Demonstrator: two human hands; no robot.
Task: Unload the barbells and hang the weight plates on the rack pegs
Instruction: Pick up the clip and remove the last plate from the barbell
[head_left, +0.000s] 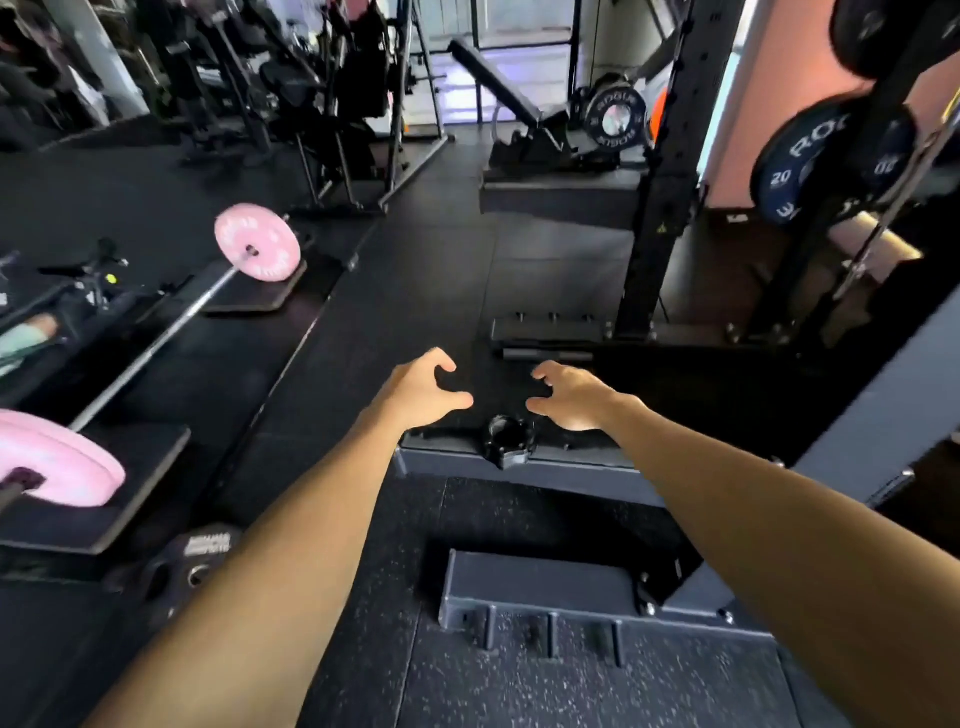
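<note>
The single head-worn view looks forward and steeply down from standing height over both outstretched forearms onto a black rubber gym floor (415, 291). Its wide lens bends the edges: a barbell (171, 322) lies off to the left, a rack upright (670, 171) rises at right, benches stand far ahead.

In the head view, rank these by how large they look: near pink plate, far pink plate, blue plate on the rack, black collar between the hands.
1. Blue plate
2. Near pink plate, cropped, nearness inflates it
3. Far pink plate
4. Black collar
</note>
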